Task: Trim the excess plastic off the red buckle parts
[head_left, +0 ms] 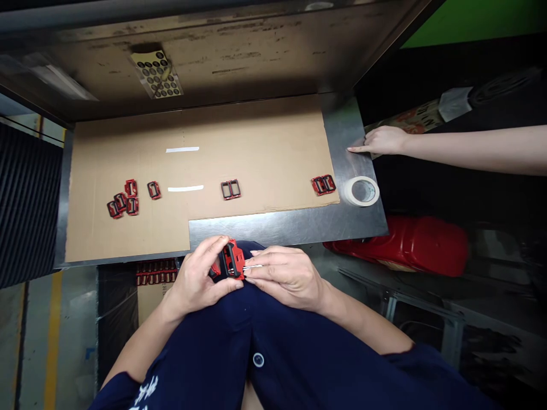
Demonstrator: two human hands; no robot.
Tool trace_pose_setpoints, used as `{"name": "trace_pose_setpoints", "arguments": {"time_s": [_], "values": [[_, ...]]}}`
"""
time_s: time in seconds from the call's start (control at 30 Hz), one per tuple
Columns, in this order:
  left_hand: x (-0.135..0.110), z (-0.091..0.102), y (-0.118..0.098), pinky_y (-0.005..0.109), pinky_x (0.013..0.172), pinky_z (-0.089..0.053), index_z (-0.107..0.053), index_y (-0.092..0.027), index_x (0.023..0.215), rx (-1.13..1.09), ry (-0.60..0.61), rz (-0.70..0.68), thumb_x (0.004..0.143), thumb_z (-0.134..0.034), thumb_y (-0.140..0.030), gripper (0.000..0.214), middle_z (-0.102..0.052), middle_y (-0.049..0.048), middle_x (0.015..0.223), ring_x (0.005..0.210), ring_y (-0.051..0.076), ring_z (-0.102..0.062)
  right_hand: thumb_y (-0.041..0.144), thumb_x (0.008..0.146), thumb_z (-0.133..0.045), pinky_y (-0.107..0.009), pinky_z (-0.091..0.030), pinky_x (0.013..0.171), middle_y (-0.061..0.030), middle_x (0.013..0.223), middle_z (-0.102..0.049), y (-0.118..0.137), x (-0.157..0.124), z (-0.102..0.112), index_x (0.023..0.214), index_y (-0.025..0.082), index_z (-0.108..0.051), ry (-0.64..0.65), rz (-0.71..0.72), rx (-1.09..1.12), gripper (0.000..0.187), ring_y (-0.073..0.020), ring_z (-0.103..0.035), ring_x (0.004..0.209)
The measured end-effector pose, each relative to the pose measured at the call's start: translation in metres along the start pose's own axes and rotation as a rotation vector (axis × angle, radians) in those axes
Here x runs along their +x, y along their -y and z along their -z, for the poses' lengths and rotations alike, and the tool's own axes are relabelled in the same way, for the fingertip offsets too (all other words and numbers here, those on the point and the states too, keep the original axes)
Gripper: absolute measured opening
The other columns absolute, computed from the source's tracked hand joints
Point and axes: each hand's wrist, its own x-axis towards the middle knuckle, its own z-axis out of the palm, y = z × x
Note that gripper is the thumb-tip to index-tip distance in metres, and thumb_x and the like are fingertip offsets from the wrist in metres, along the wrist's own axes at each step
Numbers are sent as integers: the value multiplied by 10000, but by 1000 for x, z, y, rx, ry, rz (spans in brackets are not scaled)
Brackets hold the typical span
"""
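My left hand (200, 277) is closed around a red and black buckle part (231, 261), held just in front of the metal table's near edge, above my lap. My right hand (285, 274) pinches a thin metal pin (253, 266) whose tip touches the buckle's right side. On the cardboard sheet (265, 142) lie more red and black buckles: a cluster of several (123, 201) at the left, one alone (154, 189), a pair (231, 189) in the middle and a pair (323, 184) at the right.
A roll of white tape (362, 191) sits on the metal table (299, 225) at the right. Another person's hand (383, 140) rests on the table's right edge. A box of buckles (156, 272) stands below the table; a red container (405, 245) lies at the right.
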Motion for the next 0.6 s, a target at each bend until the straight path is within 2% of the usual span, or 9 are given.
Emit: {"name": "trace_pose_setpoints", "arguments": {"time_s": [0.17, 0.4, 0.53, 0.6], "values": [[1, -2, -1, 440, 917, -630, -490, -192, 1445, -33, -51, 43, 786, -792, -527, 798, -677, 174, 1274, 1144, 312, -697, 94, 884, -710, -316, -661, 885, -54, 904, -819, 3, 0, -5, 957, 182, -768, -61, -53, 90, 128, -176, -797, 829], [-2, -5, -2, 426, 906, -629, -546, -197, 1393, -102, -127, 94, 760, -816, -439, 729, -700, 156, 1253, 1116, 300, -710, 98, 863, -724, -335, -679, 837, -36, 856, -818, 5, 0, -10, 923, 208, -790, -161, -211, 180, 142, -183, -794, 767], [-8, -8, 1, 403, 882, -627, -523, -212, 1410, -285, -215, 137, 778, -805, -410, 720, -668, 166, 1303, 1160, 307, -689, 124, 844, -758, -344, -675, 777, -52, 874, -817, 2, -3, -11, 892, 219, -797, -273, -347, 192, 114, -202, -790, 786], [-11, -10, 3, 354, 772, -637, -480, -237, 1437, -472, -243, 166, 814, -773, -433, 717, -631, 175, 1353, 1024, 261, -727, 154, 844, -769, -346, -663, 792, -55, 912, -815, -7, -6, -13, 889, 226, -796, -322, -430, 176, 89, -204, -788, 819]]}}
